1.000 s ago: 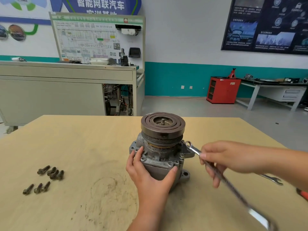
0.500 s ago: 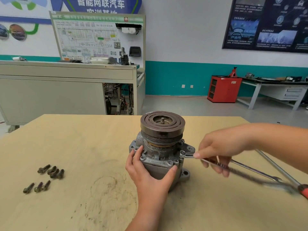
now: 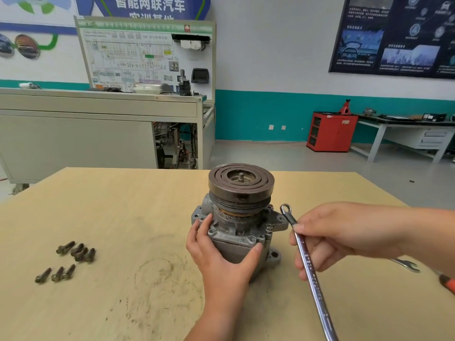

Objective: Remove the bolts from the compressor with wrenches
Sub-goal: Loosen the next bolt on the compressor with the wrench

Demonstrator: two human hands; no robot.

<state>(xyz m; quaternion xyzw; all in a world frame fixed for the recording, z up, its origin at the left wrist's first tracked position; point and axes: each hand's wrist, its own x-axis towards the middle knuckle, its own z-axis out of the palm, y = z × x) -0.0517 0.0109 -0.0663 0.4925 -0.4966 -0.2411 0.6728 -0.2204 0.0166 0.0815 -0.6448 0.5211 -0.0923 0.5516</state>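
Your right hand (image 3: 344, 232) has fingers curled round the shaft of the wrench (image 3: 307, 262), close to the ring end. The ring hangs free, just beside the compressor (image 3: 241, 217), on no bolt. Your left hand (image 3: 221, 257) grips the compressor body from the front. It stands upright approx. mid-table (image 3: 123, 205), pulley on top.

Risks, as I judge:
- Ring not fully seated on the head: it slips and rounds it.
- You pull hard w/ only one hand holding: the compressor may turn or tip.

Count:
- 7 loose bolts at left, 4 in one group (image 3: 76, 251) and 3 in the other (image 3: 55, 274)
- 2 wrenches, incl. the 2nd wrench (image 3: 406, 264) lying behind your right forearm
- 1 red-handled tool (image 3: 446, 283), type not clear
- 1 compressor
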